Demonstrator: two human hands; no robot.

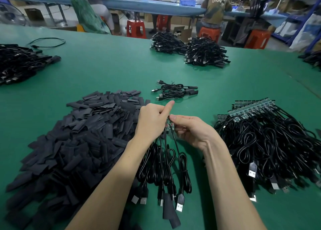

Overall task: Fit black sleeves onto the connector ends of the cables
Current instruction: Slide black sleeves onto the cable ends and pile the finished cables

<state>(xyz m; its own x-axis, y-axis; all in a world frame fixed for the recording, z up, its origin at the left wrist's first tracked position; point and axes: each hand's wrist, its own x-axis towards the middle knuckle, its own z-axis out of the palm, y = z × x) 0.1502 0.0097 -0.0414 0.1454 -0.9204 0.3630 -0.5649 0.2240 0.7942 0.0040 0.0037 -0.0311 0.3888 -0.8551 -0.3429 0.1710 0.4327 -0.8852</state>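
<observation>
Above the table (104, 70), both hands (152, 120) pinch cables (166, 162).

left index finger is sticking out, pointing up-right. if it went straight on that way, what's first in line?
Likely the small bundle of finished cables lying on the green table, just beyond the left hand. Its fingertip sits right below them; depth is unclear.

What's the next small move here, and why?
Probably free the left hand to pick one sleeve from the pile beside it. Both hands pinch the bare board ends of a few cables, the right hand gripping from the other side, and neither visibly holds a sleeve.
</observation>
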